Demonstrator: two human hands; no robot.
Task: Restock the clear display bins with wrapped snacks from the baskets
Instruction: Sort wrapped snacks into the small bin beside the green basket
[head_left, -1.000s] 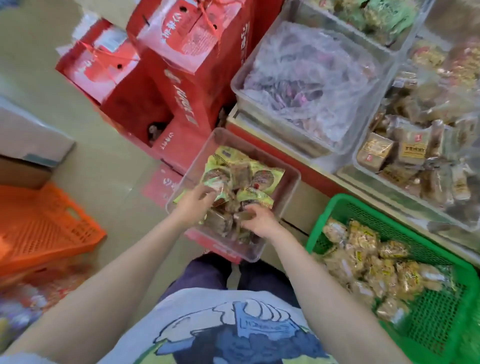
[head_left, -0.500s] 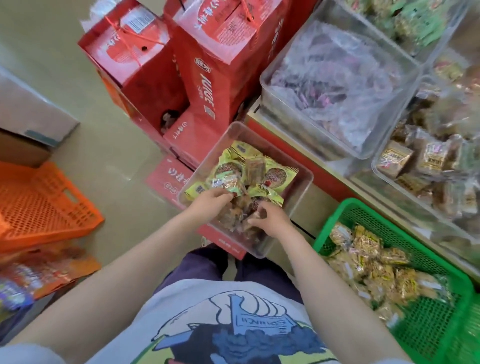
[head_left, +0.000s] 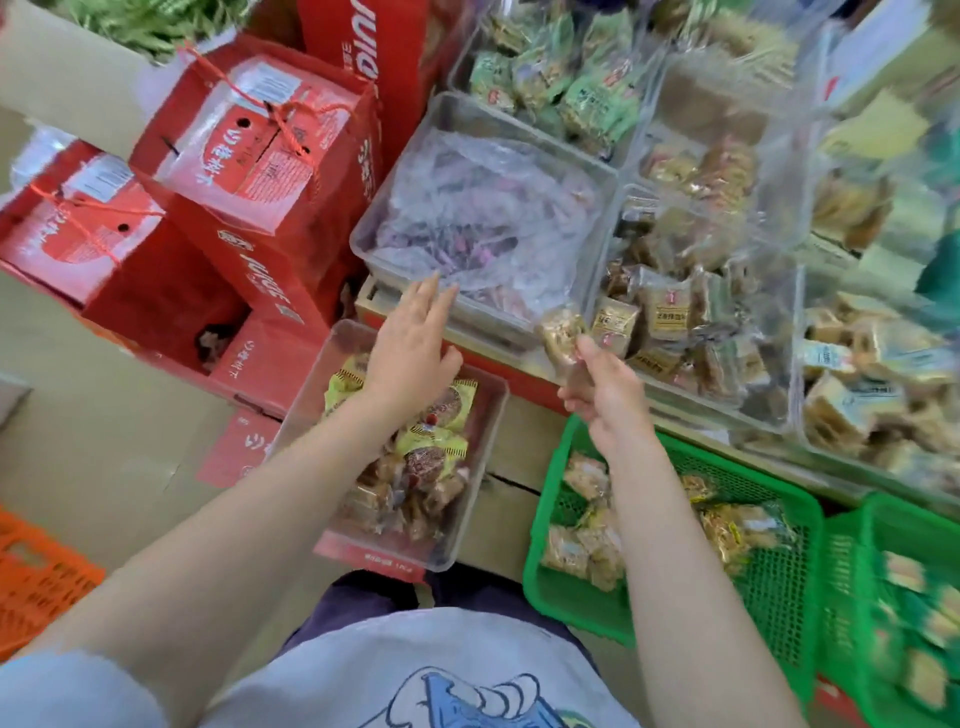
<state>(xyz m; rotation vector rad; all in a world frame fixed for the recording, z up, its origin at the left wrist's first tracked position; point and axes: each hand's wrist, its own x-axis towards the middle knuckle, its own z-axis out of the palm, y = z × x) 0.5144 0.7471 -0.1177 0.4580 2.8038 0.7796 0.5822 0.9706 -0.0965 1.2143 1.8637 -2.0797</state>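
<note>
Red cartons (head_left: 260, 171) stacked at far left, crowding a clear bin (head_left: 483, 387) of yellow-wrapped snacks (head_left: 441, 441) set low in front of the knees. Orange basket (head_left: 36, 577) at the left edge. On the shelf (head_left: 524, 379) above — a clear bin (head_left: 410, 156) of crumpled plastic film, another bin (head_left: 613, 228) just right of it packed with tan wrapped snacks (head_left: 670, 312). Left hand (head_left: 415, 348) released, fingers spread flat, hovering between the low bin and the film-filled one. Right hand (head_left: 602, 389) grasping one wrapped snack (head_left: 561, 332), raised before the shelf bins, directly above a green basket (head_left: 587, 613) part-filled with similar golden packets (head_left: 587, 551). Second green basket (head_left: 852, 597) beside it, blurred.
</note>
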